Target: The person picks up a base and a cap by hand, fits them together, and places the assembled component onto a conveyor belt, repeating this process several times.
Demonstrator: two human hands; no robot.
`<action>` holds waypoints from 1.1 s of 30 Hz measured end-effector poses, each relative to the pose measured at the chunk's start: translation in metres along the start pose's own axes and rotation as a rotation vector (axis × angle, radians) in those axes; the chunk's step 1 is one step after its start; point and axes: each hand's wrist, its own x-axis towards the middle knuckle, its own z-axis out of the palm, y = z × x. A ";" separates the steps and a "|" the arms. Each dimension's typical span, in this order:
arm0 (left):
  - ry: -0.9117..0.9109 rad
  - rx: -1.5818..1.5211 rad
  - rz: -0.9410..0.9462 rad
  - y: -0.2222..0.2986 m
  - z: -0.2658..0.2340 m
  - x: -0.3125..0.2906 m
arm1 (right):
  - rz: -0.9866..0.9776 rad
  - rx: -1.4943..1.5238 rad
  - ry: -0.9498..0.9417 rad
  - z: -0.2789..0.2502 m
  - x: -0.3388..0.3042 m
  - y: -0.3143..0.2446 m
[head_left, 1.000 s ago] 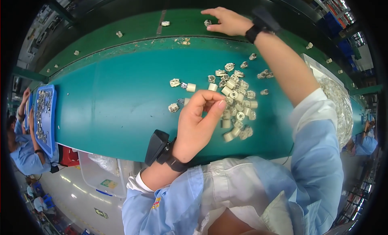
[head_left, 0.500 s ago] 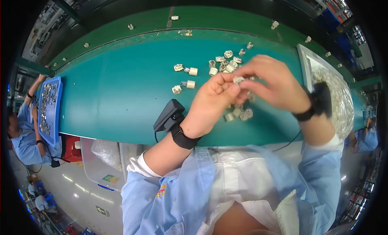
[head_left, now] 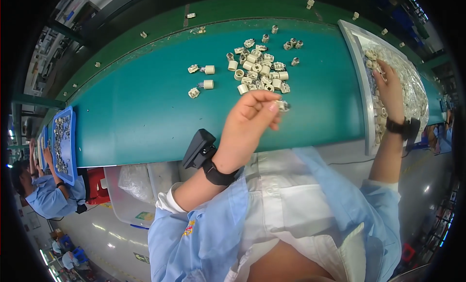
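My left hand (head_left: 246, 118) is raised over the green work surface. Its thumb and fingers pinch a small whitish plastic part with metal on it (head_left: 283, 106); the fingers cover one end. Just beyond lies a loose heap of cream cylindrical caps and part bodies with metal pieces (head_left: 257, 68). To the left, two cream caps (head_left: 208, 84) sit beside small metal-and-plastic pieces. My right hand (head_left: 392, 95) reaches into a grey-rimmed tray (head_left: 357, 73) at the right, fingers apart beside cream parts (head_left: 371, 58) there. No held part shows in it.
Clear plastic wrapping (head_left: 412, 88) fills much of the right tray. Scattered parts stand on a green belt (head_left: 165, 27) along the back. A co-worker (head_left: 51, 190) at the far left works by a blue tray (head_left: 73, 136) of small parts. A clear bin (head_left: 128, 194) stands below the table edge.
My right hand has left the left hand and moved right into the tray. My left hand still holds the small part. The view has shifted, and the heap shows more fully.
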 end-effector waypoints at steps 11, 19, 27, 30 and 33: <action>0.119 -0.072 -0.028 -0.016 0.005 -0.005 | 0.008 -0.077 -0.198 0.021 -0.016 0.101; 0.088 -0.121 -0.062 -0.016 0.011 -0.003 | 0.139 0.790 -0.088 -0.024 -0.039 0.011; 0.014 -0.122 -0.062 -0.020 0.021 0.002 | 0.040 1.531 -0.535 0.028 -0.086 -0.110; 0.011 -0.119 -0.041 -0.022 0.022 0.001 | 0.088 1.601 -0.586 0.035 -0.082 -0.118; 0.021 -0.103 -0.014 -0.020 0.018 -0.002 | 0.163 1.664 -0.746 0.039 -0.078 -0.122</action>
